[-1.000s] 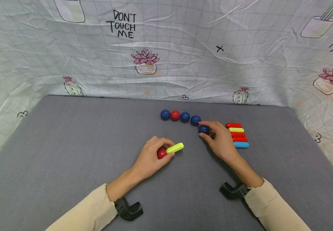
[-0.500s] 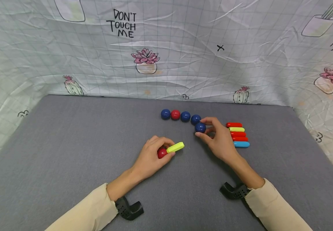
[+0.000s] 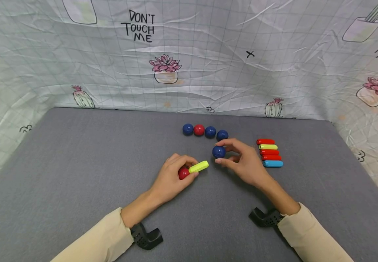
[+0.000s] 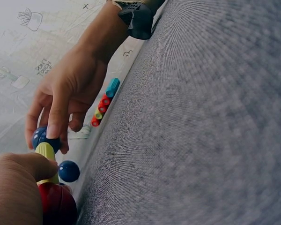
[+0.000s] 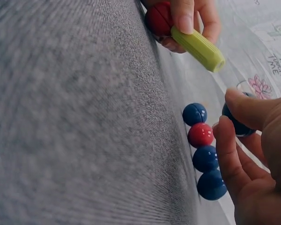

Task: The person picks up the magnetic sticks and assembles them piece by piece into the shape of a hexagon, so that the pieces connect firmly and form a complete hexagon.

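Right hand (image 3: 246, 162)'s pinching a glossy blue ball (image 3: 219, 152), now closer to the ribbed yellow stick (image 3: 199, 167); left hand (image 3: 170, 178)'s still gripping that, shiny red ball (image 3: 183, 174) at its end.

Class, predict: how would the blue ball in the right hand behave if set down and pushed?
Being round, the blue ball would probably roll. Its glossy surface suggests slipperiness. It seems stiff: no visible dent where the right hand pinches it.

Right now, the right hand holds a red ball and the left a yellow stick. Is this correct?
Wrong colour: the head view shows a blue ball, not red, in the right hand. The left hand does hold a yellow stick.
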Tool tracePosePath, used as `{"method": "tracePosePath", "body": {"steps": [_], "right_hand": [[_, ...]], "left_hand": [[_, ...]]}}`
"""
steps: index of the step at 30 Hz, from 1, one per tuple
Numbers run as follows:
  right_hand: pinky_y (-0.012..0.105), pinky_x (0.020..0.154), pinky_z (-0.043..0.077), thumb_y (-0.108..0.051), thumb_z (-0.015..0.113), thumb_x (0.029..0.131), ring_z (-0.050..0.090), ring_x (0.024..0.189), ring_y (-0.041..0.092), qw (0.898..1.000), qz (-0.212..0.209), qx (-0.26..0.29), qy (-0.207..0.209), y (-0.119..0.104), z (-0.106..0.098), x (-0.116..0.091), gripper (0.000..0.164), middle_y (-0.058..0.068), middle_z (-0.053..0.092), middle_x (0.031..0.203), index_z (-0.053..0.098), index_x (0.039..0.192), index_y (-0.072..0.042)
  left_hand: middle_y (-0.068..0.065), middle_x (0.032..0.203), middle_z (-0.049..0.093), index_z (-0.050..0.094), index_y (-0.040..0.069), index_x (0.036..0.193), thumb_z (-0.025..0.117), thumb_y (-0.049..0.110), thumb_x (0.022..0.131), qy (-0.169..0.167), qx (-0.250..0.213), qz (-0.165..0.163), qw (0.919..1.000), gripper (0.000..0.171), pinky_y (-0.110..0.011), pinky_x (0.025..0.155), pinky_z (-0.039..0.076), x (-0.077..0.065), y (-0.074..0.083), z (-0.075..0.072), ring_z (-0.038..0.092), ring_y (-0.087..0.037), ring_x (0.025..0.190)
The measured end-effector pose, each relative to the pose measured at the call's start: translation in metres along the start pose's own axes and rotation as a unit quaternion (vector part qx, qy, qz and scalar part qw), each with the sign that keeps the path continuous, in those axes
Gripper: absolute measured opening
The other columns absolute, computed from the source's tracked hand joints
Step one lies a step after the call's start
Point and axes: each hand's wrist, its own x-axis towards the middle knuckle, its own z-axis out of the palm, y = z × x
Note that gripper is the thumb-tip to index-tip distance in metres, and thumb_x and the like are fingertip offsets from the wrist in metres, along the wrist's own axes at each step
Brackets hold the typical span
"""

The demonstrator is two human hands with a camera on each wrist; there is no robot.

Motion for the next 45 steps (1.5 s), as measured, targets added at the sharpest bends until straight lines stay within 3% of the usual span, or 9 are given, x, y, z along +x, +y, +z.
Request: {"method": "tracePosePath", "body": {"steps": [6, 17, 23, 28, 39, 45], "right_hand": [[0.029, 0.071, 0.054, -0.011, 0.078, 0.079, 0.058, 0.093, 0.014, 0.999, -0.043, 0.013, -0.029, 0.002, 0.001, 0.001, 0.043, -0.005, 0.061, 0.111, 0.062, 0.118, -0.018], [0.031, 0.069, 0.054, 0.006, 0.077, 0.076, 0.055, 0.097, 0.02, 0.994, -0.087, 0.003, -0.059, -0.027, 0.0, -0.002, 0.042, 0.011, 0.059, 0.115, 0.062, 0.115, 0.001], [0.03, 0.07, 0.054, -0.005, 0.079, 0.077, 0.055, 0.102, 0.015, 0.993, -0.093, 0.009, -0.067, -0.005, 0.003, 0.0, 0.044, 0.001, 0.059, 0.117, 0.064, 0.118, -0.01], [0.03, 0.071, 0.054, -0.014, 0.079, 0.079, 0.055, 0.104, 0.014, 0.992, -0.102, 0.002, -0.074, 0.001, 0.004, 0.0, 0.043, -0.004, 0.058, 0.119, 0.064, 0.119, -0.016], [0.03, 0.07, 0.054, -0.013, 0.078, 0.08, 0.055, 0.102, 0.014, 0.993, -0.096, 0.011, -0.073, 0.001, 0.005, 0.0, 0.043, -0.002, 0.059, 0.119, 0.063, 0.121, -0.01], [0.029, 0.068, 0.053, -0.011, 0.08, 0.077, 0.056, 0.096, 0.014, 0.992, -0.102, 0.007, -0.067, -0.001, 0.009, -0.001, 0.043, -0.002, 0.061, 0.113, 0.063, 0.117, -0.014]], "left_hand": [[0.002, 0.089, 0.063, 0.067, 0.012, 0.103, 0.077, 0.012, 0.082, 0.0, 0.0, -0.002, 1.0, 0.023, -0.03, 0.068, 0.042, 0.0, -0.001, 0.0, 0.048, -0.012, 0.081], [0.002, 0.089, 0.064, 0.066, 0.011, 0.103, 0.076, 0.012, 0.082, -0.003, 0.0, -0.002, 1.0, 0.023, -0.031, 0.067, 0.041, 0.001, 0.0, -0.001, 0.048, -0.012, 0.08], [0.002, 0.088, 0.063, 0.067, 0.011, 0.103, 0.076, 0.012, 0.082, -0.002, 0.003, 0.0, 1.0, 0.023, -0.031, 0.068, 0.041, 0.001, 0.0, -0.001, 0.048, -0.012, 0.08], [0.002, 0.088, 0.063, 0.067, 0.011, 0.102, 0.077, 0.012, 0.081, -0.002, 0.002, 0.002, 1.0, 0.023, -0.032, 0.069, 0.041, 0.001, -0.001, -0.001, 0.049, -0.011, 0.08], [0.003, 0.087, 0.063, 0.066, 0.012, 0.104, 0.076, 0.014, 0.082, -0.008, 0.0, 0.002, 1.0, 0.024, -0.033, 0.071, 0.041, 0.001, -0.003, 0.0, 0.049, -0.011, 0.08], [0.004, 0.086, 0.063, 0.066, 0.012, 0.105, 0.076, 0.014, 0.082, -0.007, -0.01, -0.003, 0.9999, 0.025, -0.033, 0.071, 0.04, 0.001, -0.003, 0.0, 0.049, -0.01, 0.08]]}}
